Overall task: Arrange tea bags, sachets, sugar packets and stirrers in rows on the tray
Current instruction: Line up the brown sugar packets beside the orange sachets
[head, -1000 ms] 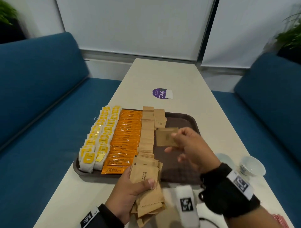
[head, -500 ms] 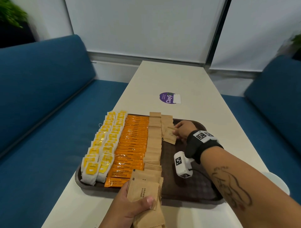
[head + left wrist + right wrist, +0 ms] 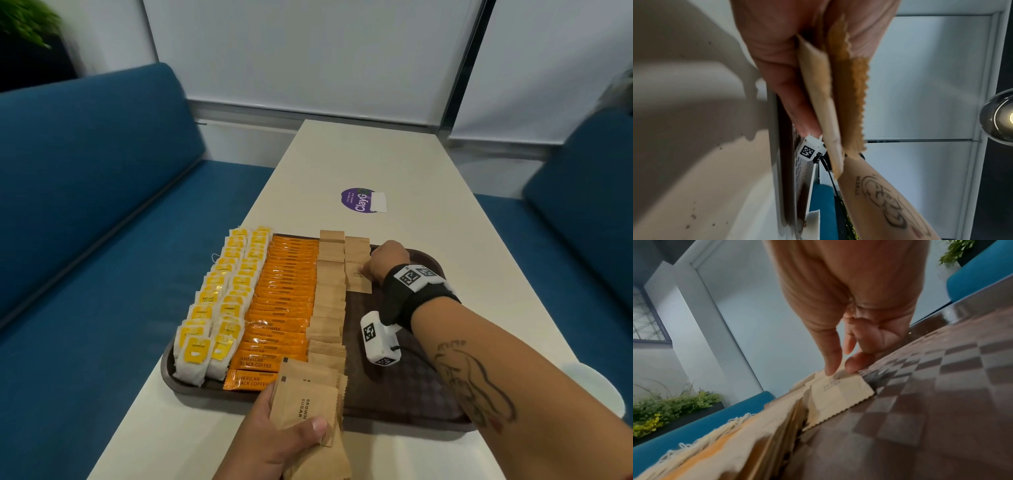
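Note:
A brown tray (image 3: 411, 394) holds two rows of yellow tea bags (image 3: 219, 308), a row of orange coffee sachets (image 3: 284, 301) and a long row of brown sugar packets (image 3: 330, 291). Beside it a short second row of sugar packets (image 3: 357, 250) runs from the far rim. My right hand (image 3: 368, 270) pinches one brown sugar packet (image 3: 358, 281) lying at the near end of that short row; in the right wrist view my right hand (image 3: 840, 368) has index and thumb on the packet (image 3: 838, 392). My left hand (image 3: 291, 431) grips a stack of sugar packets (image 3: 305, 401) over the tray's near rim, and the stack (image 3: 838, 97) shows edge-on.
The tray's right half (image 3: 920, 402) is bare checkered surface. A purple sticker (image 3: 363, 200) lies on the white table beyond the tray. A white dish (image 3: 596, 387) sits at the table's right edge. Blue sofas (image 3: 85, 205) flank the table.
My right hand carried a single sugar packet from mid-air over the tray to the far short row and lowered it flat there. The left hand kept its stack.

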Motion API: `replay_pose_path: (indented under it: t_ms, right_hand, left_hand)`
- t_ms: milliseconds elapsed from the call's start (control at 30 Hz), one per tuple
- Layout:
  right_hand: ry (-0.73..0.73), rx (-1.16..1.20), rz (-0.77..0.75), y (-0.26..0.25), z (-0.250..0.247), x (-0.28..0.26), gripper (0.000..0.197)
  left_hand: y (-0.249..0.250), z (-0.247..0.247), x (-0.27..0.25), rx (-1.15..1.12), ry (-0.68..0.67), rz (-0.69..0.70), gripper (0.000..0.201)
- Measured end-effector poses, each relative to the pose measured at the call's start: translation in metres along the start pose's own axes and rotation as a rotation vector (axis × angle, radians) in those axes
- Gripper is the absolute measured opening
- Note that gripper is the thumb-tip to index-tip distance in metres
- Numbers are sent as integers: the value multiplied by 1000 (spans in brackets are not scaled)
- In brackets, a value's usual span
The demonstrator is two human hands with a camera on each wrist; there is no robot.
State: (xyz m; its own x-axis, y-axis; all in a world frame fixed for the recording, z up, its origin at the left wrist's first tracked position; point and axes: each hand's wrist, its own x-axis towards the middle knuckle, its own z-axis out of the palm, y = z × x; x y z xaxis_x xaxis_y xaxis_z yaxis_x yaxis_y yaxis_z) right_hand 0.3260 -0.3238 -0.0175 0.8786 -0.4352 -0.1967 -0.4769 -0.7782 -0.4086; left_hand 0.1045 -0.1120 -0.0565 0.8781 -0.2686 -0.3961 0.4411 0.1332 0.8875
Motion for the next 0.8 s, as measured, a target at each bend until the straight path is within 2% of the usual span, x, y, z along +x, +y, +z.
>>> replay_pose_path:
  t_ms: [133,267,333,433,500,567,600,700,800]
  right_hand:
    - [6,58,-53,1,-2,-1,26]
    - [63,275,-96,7,-15,-23,24]
    - [18,417,-138,13,-22,-45,30]
    - [-191,445,-272,25,-35,-100,20]
    - [-408,470,-338,36,-42,-142,13]
    - [-596,557,-335,47,-45,-177,17]
    - [-623,580,-339,52,-45,-190,22]
    - [-493,663,-310,64,-36,-214,31]
    - [-380,624,-291,71,-27,-232,27]
  left_hand:
    - [0,-1,-1,-30,8,8,116]
    - [5,3,-3,-90,4,12,116]
    - [8,7,-5,-125,6,8,115]
    - [10,11,-6,-167,-1,16,108]
    - [9,13,-8,-190,-12,40,91]
    - [11,18,-12,-207,-22,59,72]
    - [12,21,-14,-219,-20,64,66]
    - [11,29,-17,-253,-5,70,61]
    - [9,35,-19,-271,25,76,61]
